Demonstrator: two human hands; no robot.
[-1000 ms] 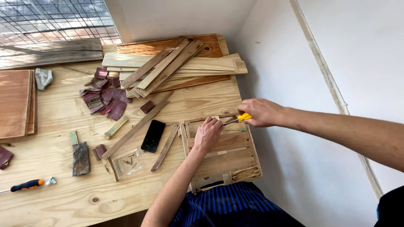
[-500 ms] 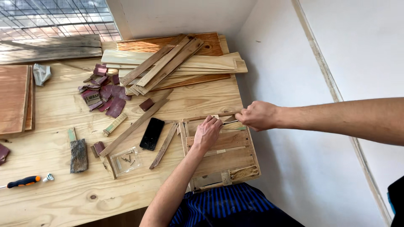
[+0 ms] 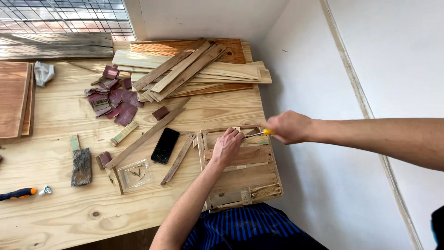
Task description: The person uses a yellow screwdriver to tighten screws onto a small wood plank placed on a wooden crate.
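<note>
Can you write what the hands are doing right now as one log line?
left hand: pressing on slatted wooden frame | right hand: gripping yellow-handled screwdriver, tip at frame's top edge | nearby: black phone

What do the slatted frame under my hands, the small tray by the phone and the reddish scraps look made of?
The slatted frame looks like bare, unfinished wood: pale grain, rough edges. The small tray seems clear plastic, since the bench grain shows through it. The reddish scraps look like thin, matte sheets, possibly sandpaper; too small to be sure.
</note>
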